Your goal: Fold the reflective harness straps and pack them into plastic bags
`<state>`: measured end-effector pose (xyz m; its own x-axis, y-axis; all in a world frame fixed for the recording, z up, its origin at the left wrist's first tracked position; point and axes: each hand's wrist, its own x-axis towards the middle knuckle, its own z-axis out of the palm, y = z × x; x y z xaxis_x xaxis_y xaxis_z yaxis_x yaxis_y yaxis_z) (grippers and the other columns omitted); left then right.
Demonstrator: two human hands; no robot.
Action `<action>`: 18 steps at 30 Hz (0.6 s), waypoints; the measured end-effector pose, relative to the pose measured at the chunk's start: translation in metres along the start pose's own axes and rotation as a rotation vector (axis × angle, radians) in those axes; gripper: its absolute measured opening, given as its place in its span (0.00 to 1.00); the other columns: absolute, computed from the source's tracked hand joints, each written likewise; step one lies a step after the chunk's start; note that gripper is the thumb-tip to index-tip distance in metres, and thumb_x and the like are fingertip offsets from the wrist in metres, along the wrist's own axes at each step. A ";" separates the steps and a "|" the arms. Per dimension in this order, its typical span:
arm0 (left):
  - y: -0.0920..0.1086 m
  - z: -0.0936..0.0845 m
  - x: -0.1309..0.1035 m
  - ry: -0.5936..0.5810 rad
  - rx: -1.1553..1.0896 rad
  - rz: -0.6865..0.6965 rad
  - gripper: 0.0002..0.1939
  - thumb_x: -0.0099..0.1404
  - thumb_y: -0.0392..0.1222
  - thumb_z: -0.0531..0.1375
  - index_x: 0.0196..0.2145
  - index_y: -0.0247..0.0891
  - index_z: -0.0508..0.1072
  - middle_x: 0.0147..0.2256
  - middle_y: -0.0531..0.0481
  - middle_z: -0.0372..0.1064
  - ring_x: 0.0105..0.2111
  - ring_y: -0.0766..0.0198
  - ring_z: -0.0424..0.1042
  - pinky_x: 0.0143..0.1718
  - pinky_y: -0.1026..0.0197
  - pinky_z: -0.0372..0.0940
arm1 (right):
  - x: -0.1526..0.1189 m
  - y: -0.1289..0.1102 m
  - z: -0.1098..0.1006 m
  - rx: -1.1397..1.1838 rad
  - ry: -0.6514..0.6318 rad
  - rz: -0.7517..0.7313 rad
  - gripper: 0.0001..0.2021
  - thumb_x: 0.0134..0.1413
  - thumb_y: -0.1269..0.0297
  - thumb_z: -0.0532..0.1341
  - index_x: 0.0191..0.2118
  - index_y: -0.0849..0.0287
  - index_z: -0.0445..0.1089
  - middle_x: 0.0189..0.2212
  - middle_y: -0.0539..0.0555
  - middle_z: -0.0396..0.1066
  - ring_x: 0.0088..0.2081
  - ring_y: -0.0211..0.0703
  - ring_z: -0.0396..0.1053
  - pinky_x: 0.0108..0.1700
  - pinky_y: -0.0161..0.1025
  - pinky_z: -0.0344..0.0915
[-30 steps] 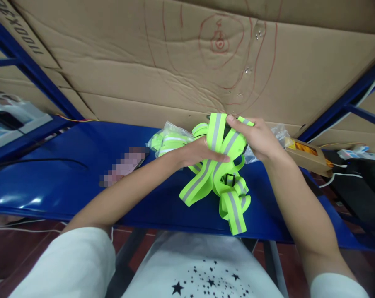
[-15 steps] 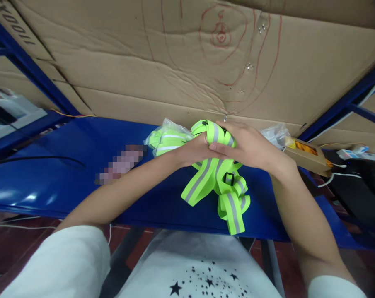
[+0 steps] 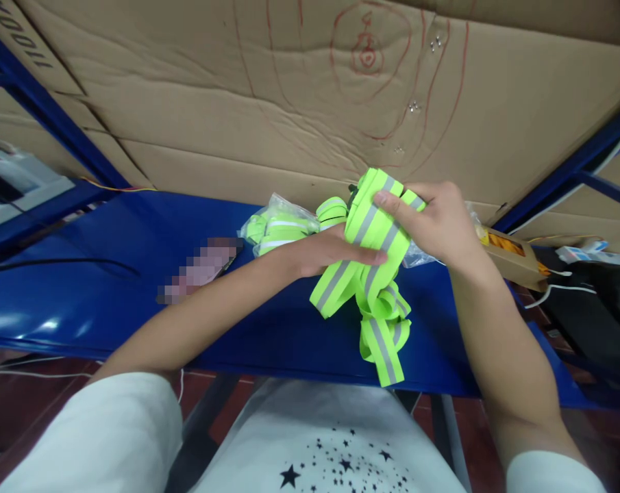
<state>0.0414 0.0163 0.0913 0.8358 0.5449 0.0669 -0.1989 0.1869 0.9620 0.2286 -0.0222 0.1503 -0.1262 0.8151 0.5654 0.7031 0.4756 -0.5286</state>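
Neon-yellow reflective straps [image 3: 372,236] with grey stripes are bunched between my two hands above the blue tabletop [image 3: 268,335]. My left hand [image 3: 343,250] is closed around the lower left of the bundle, its thumb lying across the front. At the upper right, my right hand [image 3: 436,219] pinches a folded part of the straps, thumb on top. Loose ends hang below the hands and rest on the tabletop, one forming a curled loop. Just behind my left wrist sits a rolled neon strap [image 3: 332,211], and beside it a clear bag [image 3: 283,226] holds more neon material.
A flat object with a blurred-out surface [image 3: 204,270] lies left of my left forearm. On the right are a clear plastic wrapper [image 3: 417,257] and a cardboard box [image 3: 515,257] with orange contents. A cardboard panel [image 3: 186,103] with red rings stands behind the table.
My right hand has moved up and right from over my left hand, lifting the folded straps into view. The hanging ends have shifted slightly, and my left hand stays nearly in place.
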 end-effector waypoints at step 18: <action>0.024 0.007 -0.007 0.183 0.308 0.098 0.19 0.52 0.42 0.76 0.40 0.33 0.79 0.34 0.46 0.79 0.30 0.60 0.76 0.34 0.57 0.72 | 0.003 0.005 0.005 0.254 0.043 0.059 0.23 0.58 0.38 0.64 0.31 0.55 0.77 0.27 0.51 0.74 0.34 0.45 0.73 0.30 0.39 0.65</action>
<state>0.0338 0.0113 0.1153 0.7094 0.6905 0.1409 -0.0867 -0.1129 0.9898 0.2284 -0.0161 0.1465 -0.0570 0.8316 0.5524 0.5097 0.5000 -0.7001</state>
